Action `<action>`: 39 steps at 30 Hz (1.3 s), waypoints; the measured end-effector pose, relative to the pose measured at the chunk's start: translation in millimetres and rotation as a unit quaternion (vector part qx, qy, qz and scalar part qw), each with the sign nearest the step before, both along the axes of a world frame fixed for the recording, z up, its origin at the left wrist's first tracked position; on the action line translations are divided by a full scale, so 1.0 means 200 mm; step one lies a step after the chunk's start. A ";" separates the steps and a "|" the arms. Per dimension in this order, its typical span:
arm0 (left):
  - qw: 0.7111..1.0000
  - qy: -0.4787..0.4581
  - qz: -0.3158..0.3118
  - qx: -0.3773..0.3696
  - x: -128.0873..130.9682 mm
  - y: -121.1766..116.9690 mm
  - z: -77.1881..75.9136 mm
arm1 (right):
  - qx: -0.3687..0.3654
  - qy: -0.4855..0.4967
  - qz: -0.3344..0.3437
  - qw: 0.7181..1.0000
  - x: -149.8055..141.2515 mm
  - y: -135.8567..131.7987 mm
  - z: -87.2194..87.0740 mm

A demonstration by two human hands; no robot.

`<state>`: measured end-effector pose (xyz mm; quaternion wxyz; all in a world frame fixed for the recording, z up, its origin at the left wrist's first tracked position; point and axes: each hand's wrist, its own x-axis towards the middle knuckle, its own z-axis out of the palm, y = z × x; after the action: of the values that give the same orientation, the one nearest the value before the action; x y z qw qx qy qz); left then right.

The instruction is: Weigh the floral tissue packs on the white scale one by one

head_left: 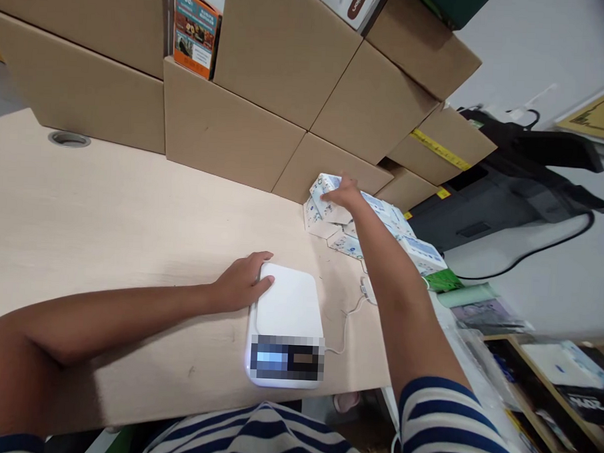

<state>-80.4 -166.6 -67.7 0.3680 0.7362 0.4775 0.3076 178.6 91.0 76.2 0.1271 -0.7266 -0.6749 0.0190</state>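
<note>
A white digital scale (291, 303) lies near the table's front edge, its lower display strip lit and blurred out. My left hand (242, 280) grips the scale's far left corner, with the thumb on top and a finger along the back edge. Farther away, my right hand (342, 191) closes around a small white box with a blue print (326, 186), which sits on top of other such boxes. Several matching cartons (380, 210) are stacked beside it, partly hidden by my right forearm.
Large brown cardboard boxes (230, 133) form a wall along the table's back. An orange printed box (195, 35) stands in a gap among them. A white cable (346, 328) runs from the scale to the right. A round metal grommet (69, 139) sits in the table (106, 224).
</note>
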 end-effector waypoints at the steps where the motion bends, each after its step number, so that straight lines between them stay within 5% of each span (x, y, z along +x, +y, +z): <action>1: 1.000 -0.011 0.003 -0.008 0.00 0.00 0.00 | 0.004 0.001 0.002 1.000 0.00 -0.03 0.02; 3: 0.999 -0.041 0.015 -0.027 0.00 0.00 0.00 | 0.025 0.002 0.032 0.999 0.03 -0.14 0.05; 8: 0.985 -0.161 0.047 -0.042 0.01 0.04 -0.05 | 0.091 0.005 0.305 0.948 0.18 -0.66 0.07; 12: 0.970 -0.238 0.047 -0.029 0.02 0.09 -0.12 | 0.096 0.038 0.418 0.903 0.22 -1.08 -0.03; 15: 0.962 -0.271 0.022 -0.030 0.01 0.09 -0.13 | 0.063 0.036 0.468 0.881 0.19 -1.25 -0.16; 18: 0.963 -0.269 0.010 -0.029 -0.01 0.08 -0.10 | 0.037 0.026 0.491 0.870 0.16 -1.31 -0.24; 21: 0.961 -0.273 -0.013 -0.032 -0.03 0.06 -0.08 | 0.085 0.077 0.470 0.875 0.18 -1.27 -0.28; 26: 0.963 -0.269 -0.011 -0.034 -0.05 0.06 -0.08 | 0.224 0.250 0.212 0.918 0.26 -1.17 -0.43; 29: 0.960 -0.277 -0.012 -0.047 -0.05 0.08 -0.08 | 0.236 0.323 0.114 0.909 0.27 -1.13 -0.54; 39: 0.941 -0.320 -0.102 0.048 0.05 0.18 -0.08 | 0.253 0.267 0.262 0.892 0.31 -1.23 -0.61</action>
<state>-70.9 -131.4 -83.6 0.4950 0.6602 0.2416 0.5106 240.1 -154.7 -45.8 0.4725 -0.4340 -0.7634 0.0740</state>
